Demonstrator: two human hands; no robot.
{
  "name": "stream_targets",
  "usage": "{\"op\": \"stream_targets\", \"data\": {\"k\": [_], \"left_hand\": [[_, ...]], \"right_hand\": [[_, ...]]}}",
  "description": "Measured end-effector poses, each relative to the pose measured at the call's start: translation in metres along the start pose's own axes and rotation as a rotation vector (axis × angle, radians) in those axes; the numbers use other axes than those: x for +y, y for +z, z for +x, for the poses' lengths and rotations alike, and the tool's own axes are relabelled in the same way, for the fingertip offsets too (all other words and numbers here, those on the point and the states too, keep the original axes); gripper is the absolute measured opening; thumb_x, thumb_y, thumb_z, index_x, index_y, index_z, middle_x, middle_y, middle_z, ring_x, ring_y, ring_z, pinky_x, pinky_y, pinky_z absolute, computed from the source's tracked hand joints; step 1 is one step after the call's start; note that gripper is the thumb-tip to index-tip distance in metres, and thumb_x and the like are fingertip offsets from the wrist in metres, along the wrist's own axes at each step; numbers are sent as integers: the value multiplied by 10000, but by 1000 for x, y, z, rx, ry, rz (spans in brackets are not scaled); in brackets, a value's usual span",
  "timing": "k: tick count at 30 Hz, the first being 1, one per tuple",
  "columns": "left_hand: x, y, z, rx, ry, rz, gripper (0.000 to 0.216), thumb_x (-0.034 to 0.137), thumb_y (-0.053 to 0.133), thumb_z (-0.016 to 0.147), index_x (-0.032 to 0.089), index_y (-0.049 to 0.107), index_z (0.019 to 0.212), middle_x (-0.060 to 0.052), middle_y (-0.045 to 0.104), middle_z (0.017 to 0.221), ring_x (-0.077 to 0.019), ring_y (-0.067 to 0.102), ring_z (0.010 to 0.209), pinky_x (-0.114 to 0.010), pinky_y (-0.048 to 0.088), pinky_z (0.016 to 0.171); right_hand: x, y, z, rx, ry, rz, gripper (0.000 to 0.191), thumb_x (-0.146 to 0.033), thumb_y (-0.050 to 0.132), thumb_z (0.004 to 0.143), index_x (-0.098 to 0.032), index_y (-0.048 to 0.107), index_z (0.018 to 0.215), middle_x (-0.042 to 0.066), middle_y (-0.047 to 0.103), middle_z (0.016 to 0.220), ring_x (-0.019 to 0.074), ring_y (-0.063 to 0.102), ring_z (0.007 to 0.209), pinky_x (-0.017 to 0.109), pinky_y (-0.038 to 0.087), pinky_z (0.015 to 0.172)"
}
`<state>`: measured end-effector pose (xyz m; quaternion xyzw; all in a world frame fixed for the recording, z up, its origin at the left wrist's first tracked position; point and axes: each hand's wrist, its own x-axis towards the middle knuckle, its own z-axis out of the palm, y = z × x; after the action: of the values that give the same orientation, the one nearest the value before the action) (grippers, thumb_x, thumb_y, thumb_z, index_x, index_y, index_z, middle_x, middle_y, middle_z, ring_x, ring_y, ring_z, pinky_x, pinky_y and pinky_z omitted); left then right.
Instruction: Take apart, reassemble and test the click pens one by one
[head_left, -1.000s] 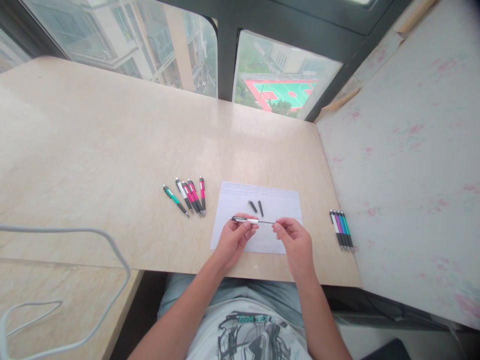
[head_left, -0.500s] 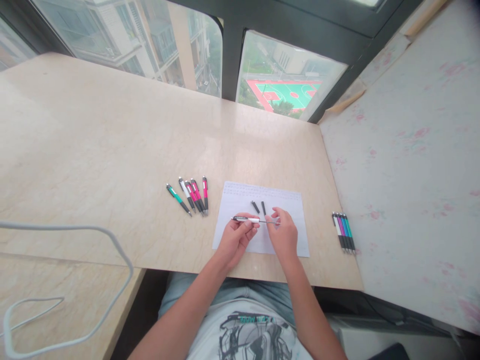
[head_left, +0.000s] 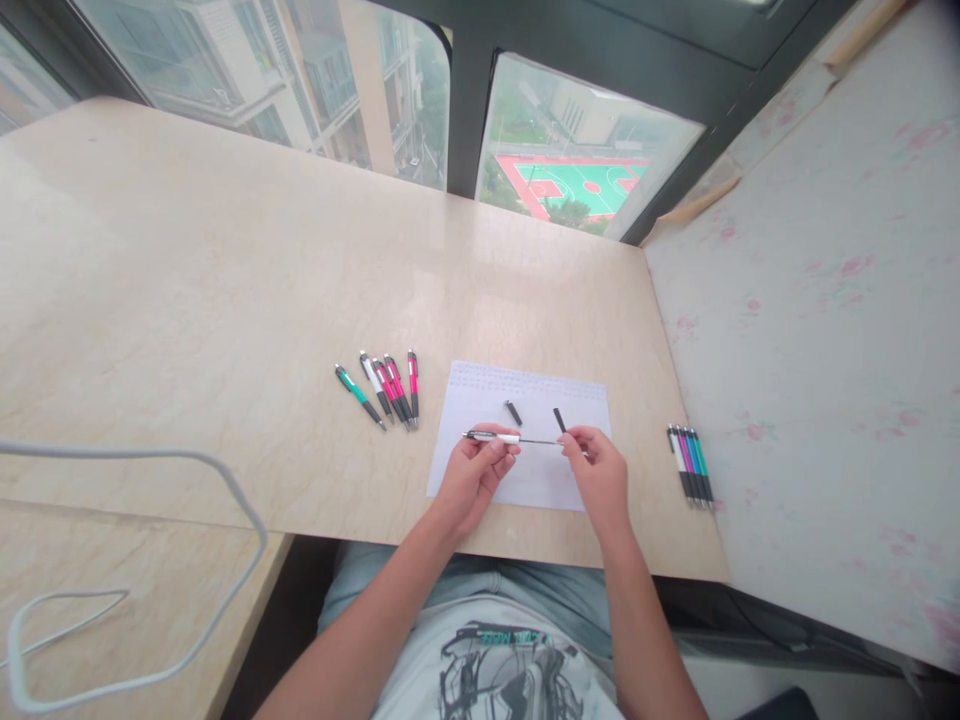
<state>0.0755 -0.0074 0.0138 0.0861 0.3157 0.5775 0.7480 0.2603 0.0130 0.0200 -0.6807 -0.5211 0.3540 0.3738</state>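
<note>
My left hand (head_left: 474, 475) holds the white barrel (head_left: 499, 437) of a pen level above the sheet, thumb on top. A thin refill (head_left: 538, 441) sticks out of the barrel's right end and reaches the fingertips of my right hand (head_left: 596, 470). Those fingers are pinched together, and a slim black pen part (head_left: 559, 420) slants up from them. Whether they also grip the refill's tip is hidden. Another short black pen part (head_left: 513, 412) lies on the written paper sheet (head_left: 480, 395), just beyond the barrel.
Left of the sheet lie several pens: a green pen (head_left: 358, 396), a white pen (head_left: 375, 385) and pink pens (head_left: 412, 388). A row of pens (head_left: 690, 465) lies by the right wall. A white cable (head_left: 225, 480) loops at lower left.
My right hand has moved right along the refill, and the slim black part has shifted right with it. My left hand and the barrel stay in nearly the same place.
</note>
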Motion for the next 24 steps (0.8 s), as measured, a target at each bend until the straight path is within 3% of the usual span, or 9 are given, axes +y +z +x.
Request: {"op": "stream_targets", "data": {"k": [5, 9, 16, 24], "left_hand": [[0, 0, 0, 15, -9, 4, 213, 231, 800, 741, 163, 681, 904, -41, 701, 982, -78, 652, 788, -175, 528, 751], [0, 0, 0, 12, 3, 12, 199, 221, 791, 750, 162, 681, 905, -41, 702, 973, -80, 652, 789, -175, 529, 751], [0, 1, 0, 10, 1, 29, 182, 215, 784, 758, 159, 687, 902, -43, 700, 971, -80, 653, 788, -172, 528, 752], [-1, 3, -3, -35, -26, 99, 176, 216, 777, 765, 152, 702, 911, -65, 713, 999, -103, 665, 803, -199, 530, 762]], "right_hand": [[-4, -36, -16, -3, 30, 163, 271, -413, 714, 782, -184, 695, 925, 54, 676, 839, 194, 603, 764, 312, 486, 656], [-9, -50, -20, 31, 28, 226, 266, -403, 735, 780, -193, 706, 942, 50, 673, 827, 180, 588, 737, 306, 475, 643], [-16, -44, -21, 37, 11, 200, 253, -407, 734, 786, -203, 710, 933, 51, 688, 859, 204, 625, 806, 341, 503, 724], [-31, -22, -23, -117, -74, 122, 194, -387, 683, 823, -216, 706, 911, 60, 706, 927, 220, 640, 880, 363, 526, 802]]}}
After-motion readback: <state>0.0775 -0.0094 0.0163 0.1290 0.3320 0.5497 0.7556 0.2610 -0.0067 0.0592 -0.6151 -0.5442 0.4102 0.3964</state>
